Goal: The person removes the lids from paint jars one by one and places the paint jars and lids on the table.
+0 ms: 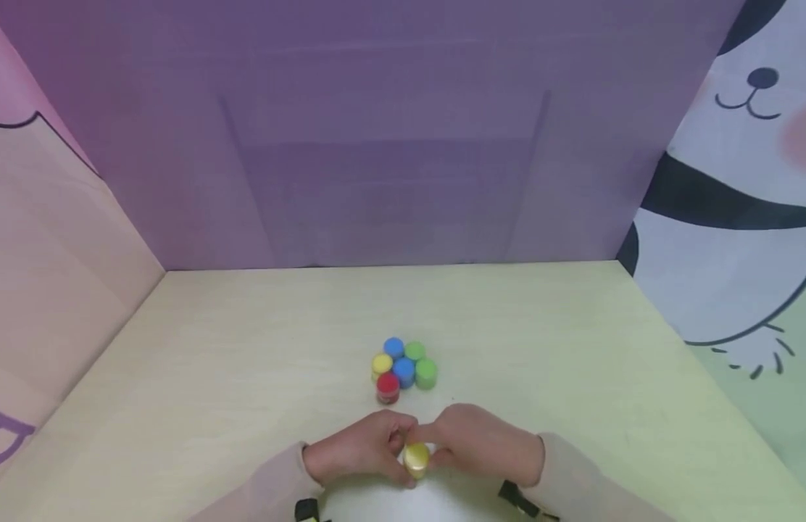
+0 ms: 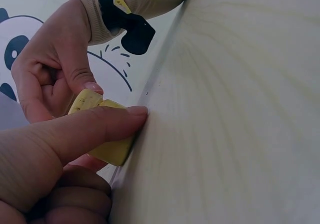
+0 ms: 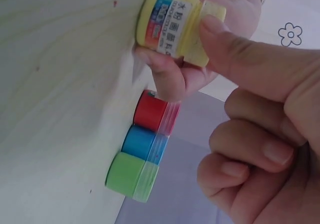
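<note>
A small yellow gouache paint jar (image 1: 416, 460) with a printed label stands near the front of the table, between both hands. My left hand (image 1: 362, 447) grips the jar's body low down, its thumb along the side in the left wrist view. From the other side, my right hand (image 1: 484, 444) pinches the lid (image 3: 195, 37), thumb pressed on its edge, other fingers curled. The lid sits on the jar; whether it turns cannot be told. Just beyond the hands stands a red paint jar (image 1: 388, 388).
Behind the red jar cluster another yellow jar (image 1: 382, 364), two blue jars (image 1: 404, 373) and two green jars (image 1: 426, 373), all upright and close together. The pale wooden table (image 1: 246, 341) meets a purple back panel (image 1: 390, 174), with printed panels at both sides.
</note>
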`<state>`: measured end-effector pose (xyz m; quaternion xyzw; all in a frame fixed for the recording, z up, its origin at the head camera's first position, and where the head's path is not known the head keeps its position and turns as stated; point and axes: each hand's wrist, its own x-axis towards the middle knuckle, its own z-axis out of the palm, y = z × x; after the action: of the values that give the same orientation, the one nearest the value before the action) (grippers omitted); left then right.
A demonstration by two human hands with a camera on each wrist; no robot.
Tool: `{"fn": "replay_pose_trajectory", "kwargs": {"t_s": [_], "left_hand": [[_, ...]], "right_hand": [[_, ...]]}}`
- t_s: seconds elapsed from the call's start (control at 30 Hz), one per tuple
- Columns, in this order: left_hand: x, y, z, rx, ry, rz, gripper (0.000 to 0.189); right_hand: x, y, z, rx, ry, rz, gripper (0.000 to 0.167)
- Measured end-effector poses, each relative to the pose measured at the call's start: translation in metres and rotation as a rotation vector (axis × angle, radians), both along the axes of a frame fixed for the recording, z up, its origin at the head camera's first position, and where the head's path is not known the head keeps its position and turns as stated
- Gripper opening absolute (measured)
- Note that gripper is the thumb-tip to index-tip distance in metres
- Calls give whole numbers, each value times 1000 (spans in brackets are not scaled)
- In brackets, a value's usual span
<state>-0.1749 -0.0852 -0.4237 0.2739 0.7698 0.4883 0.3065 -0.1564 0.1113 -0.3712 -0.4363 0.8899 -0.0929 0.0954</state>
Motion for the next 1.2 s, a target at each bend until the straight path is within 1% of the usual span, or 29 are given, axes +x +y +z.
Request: {"fn": "replay_pose_trajectory", "kwargs": {"t_s": [0.1, 0.23, 0.27, 0.33, 0.37, 0.5, 0.67, 0.83, 1.0, 1.2], "left_hand": [[-1, 0, 0, 7, 2, 2, 32], [-1, 0, -1, 15, -7, 2, 32], [-1, 0, -1, 20, -10, 1, 30], [0, 0, -2, 25, -12, 2, 28], [0, -1, -2, 24, -10, 5, 30], [1, -2, -3, 10, -20, 20, 48], [-1, -3, -2, 12, -8, 18, 47], [-2, -2, -3, 11, 3, 18, 45], [-2, -2, -4, 8, -2, 19, 46], [-2, -2, -3, 17, -10, 14, 50]], "right_hand": [[-2, 1, 0, 1, 21, 22, 22], [1, 1, 2, 5, -2, 4, 25], [2, 0, 2, 3, -6, -5, 29], [6, 0, 2, -2, -36, -41, 34], [7, -1, 1, -7, -42, -58, 38], [12, -4, -2, -34, -80, -146, 48], [11, -8, -7, -72, -107, -208, 47], [9, -10, -9, -57, -137, -241, 45], [9, -11, -8, -32, -157, -255, 42], [7, -10, -5, -4, -154, -213, 42]]}}
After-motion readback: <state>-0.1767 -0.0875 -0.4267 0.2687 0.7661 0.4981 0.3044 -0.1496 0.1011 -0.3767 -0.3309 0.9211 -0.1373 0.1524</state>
